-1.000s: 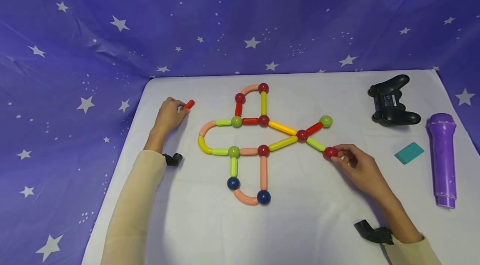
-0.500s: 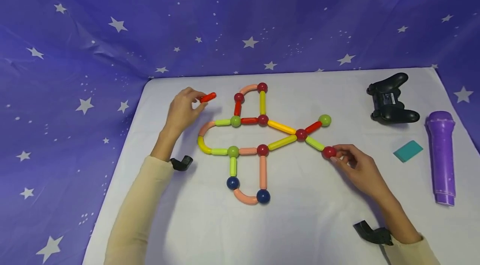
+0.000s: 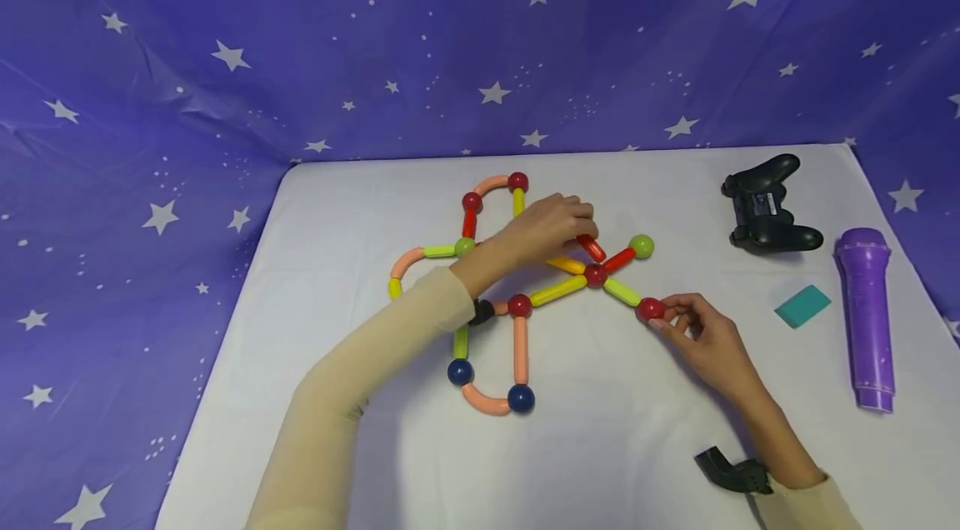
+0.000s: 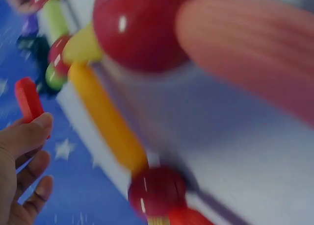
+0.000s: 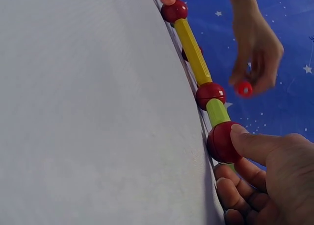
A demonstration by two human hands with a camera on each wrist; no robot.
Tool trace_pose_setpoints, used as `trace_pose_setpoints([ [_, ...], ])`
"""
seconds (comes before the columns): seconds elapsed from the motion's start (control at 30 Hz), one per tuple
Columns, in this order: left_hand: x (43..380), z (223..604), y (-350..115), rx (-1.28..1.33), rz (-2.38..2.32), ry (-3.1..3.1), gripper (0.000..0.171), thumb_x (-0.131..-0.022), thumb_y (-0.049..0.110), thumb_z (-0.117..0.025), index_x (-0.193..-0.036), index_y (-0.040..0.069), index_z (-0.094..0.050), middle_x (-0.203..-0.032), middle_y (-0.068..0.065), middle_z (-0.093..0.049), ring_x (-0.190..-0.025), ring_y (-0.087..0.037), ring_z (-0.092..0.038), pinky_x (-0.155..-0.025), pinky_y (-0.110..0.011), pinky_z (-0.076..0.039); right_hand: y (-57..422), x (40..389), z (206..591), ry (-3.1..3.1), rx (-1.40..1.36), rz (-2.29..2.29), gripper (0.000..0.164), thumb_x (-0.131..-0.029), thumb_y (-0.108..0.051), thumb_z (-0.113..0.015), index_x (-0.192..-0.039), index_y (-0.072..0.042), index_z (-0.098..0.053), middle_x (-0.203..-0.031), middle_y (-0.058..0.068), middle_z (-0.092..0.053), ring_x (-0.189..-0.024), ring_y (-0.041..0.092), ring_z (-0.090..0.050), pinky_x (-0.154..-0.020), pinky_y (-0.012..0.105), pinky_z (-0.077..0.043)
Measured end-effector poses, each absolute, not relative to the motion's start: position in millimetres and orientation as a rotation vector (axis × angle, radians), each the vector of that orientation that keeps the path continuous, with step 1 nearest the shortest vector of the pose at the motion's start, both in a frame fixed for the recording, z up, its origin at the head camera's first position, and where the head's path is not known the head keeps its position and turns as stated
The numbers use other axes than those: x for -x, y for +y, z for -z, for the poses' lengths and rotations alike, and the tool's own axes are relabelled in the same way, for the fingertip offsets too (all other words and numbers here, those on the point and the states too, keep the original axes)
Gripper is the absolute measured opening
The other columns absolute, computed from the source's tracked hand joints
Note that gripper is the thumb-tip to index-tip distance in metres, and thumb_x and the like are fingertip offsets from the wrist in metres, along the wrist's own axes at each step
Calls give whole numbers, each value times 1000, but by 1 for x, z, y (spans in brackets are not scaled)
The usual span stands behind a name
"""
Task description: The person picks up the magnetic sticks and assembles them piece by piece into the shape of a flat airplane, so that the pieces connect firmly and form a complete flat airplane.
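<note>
A flat figure of coloured magnetic rods and balls lies on the white tabletop in the head view. My left hand reaches over its upper part, pinching a short red magnetic rod just above the central red ball. In the left wrist view, that rod sticks up from thumb and fingers. My right hand pinches the red ball at the end of the lime rod. A green ball ends the other short arm. The left forearm covers part of the figure.
A black game controller, a teal block and a purple cylinder lie on the right side of the table. A purple star-patterned cloth hangs behind. Black mounts sit on both wrists.
My left hand has swept right across the figure, carrying the red magnetic rod from the left side to near the central red ball. The right hand keeps its grip on the end ball.
</note>
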State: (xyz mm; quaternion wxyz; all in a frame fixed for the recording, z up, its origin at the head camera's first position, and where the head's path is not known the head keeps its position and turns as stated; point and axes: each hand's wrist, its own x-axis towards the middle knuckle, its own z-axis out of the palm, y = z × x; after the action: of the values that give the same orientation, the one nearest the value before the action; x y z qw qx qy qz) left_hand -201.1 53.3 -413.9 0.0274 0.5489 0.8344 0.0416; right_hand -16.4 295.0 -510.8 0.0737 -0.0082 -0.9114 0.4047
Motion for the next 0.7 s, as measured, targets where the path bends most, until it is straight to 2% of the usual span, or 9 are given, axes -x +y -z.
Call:
trace_pose_setpoints([
  [0.17,195,427,103,-1791,39,2480,23,-98,20,-60,-119,22,-68,-117,5,-63,-109,-15,-53,-98,-27,-42,296,16,514,-2710,31,-1240,30,-86,-12,-75,-110,-2,-60,-88,9,-63,-71,3,-48,-61,13,-38],
  [0.3,188,433,129,-1921,168,2447,24,-101,15,-52,-116,25,-69,-115,7,-62,-110,-14,-53,-96,-27,-42,298,17,515,-2691,11,-1274,30,-86,-11,-75,-111,-2,-60,-88,8,-63,-71,4,-48,-62,13,-39],
  [0.47,182,440,145,-2036,225,2382,22,-102,17,-50,-109,26,-69,-109,7,-61,-105,-14,-52,-90,-28,-41,300,19,516,-2696,9,-1292,29,-87,-13,-74,-111,-4,-61,-89,7,-62,-71,5,-47,-64,15,-38],
  [0.7,180,452,152,-2050,256,2367,24,-101,15,-50,-107,27,-70,-109,9,-64,-104,-14,-52,-89,-28,-40,300,18,515,-2721,23,-1285,28,-88,-15,-73,-111,-4,-61,-89,6,-61,-71,6,-46,-64,16,-37],
])
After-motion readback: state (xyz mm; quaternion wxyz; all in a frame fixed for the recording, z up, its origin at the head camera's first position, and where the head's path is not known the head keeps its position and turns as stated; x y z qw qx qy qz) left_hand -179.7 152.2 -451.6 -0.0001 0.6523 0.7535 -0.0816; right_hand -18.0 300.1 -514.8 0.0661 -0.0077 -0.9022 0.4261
